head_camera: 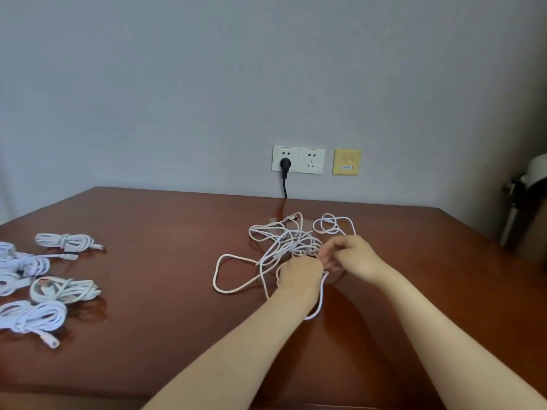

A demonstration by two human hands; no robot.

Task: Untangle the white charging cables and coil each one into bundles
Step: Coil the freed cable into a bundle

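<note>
My left hand and right hand worked the cable tangle on the counter, each grip pinching strands. I judged it light, limp and snag-prone, best taken near a loose plug end.

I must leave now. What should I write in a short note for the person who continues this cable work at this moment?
Left hand: fingers curled on strands at the near side of the tangle of white charging cables.
Right hand: pinches a strand on the tangle's right side.
The tangle lies on the glossy reddish-brown wooden table, right of centre.
Done: several coiled white cable bundles lie near the table's left edge.
Left: separate the tangled cables and coil each one.
</note>
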